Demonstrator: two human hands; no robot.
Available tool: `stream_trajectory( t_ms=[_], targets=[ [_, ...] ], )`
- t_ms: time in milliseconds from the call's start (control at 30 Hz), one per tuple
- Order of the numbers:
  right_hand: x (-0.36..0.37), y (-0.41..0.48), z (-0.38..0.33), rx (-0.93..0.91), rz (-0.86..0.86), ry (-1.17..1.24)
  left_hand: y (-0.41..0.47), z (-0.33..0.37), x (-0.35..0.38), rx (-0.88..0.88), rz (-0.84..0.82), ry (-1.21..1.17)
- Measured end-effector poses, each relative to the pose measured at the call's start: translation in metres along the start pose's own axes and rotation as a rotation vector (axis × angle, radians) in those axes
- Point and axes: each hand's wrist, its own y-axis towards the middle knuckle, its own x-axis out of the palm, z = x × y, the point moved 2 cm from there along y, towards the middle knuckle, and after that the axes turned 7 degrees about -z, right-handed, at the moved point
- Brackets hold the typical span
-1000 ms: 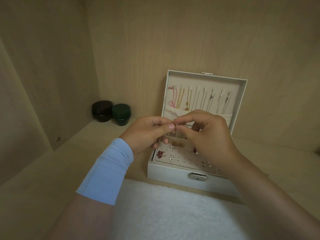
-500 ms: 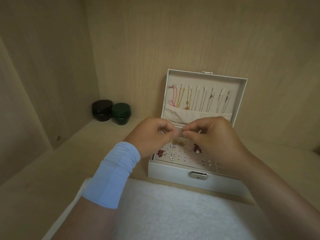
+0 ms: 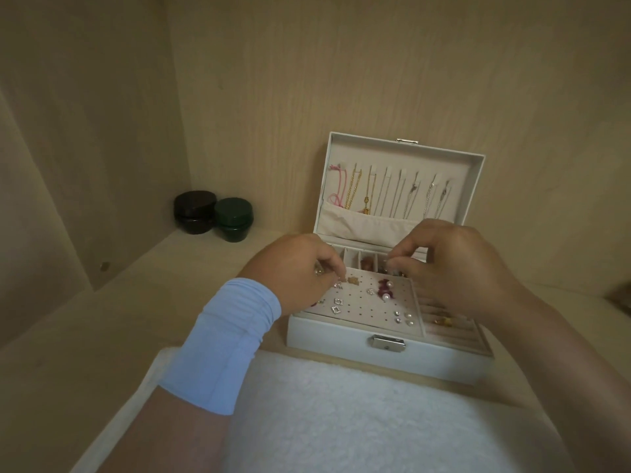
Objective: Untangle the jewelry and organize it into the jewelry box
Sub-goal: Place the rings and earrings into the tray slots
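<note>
The left hand (image 3: pixel 297 268) is pinching a small stud (image 3: pixel 337 285) at the jewelry box's (image 3: pixel 341 337) earring panel (image 3: pixel 362 312); the right hand (image 3: pixel 457 268) is pinching a tiny piece (image 3: pixel 387 264) over the back compartments (image 3: pixel 351 257).

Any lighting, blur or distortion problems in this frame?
Head view: dim, warm, even light, no glare; wide-angle lens bows the shelf walls; left hand and right hand look slightly soft; studs in the jewelry box are legible.
</note>
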Motion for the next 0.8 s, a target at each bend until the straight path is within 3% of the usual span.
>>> stream_trajectory(
  t_ms=[300, 567, 800],
  targets=[
    [0.034, 0.003, -0.037, -0.153, -0.073, -0.096, 0.001, -0.005, -0.001, 0.000, -0.051, 0.053],
    [0.044, 0.004, -0.040, -0.260, -0.017, -0.145, 0.003, -0.008, -0.003, 0.003, -0.032, 0.044],
    [0.038, 0.003, -0.039, -0.302, -0.190, -0.075, 0.002, -0.009, -0.002, 0.002, -0.029, 0.016]
  ],
)
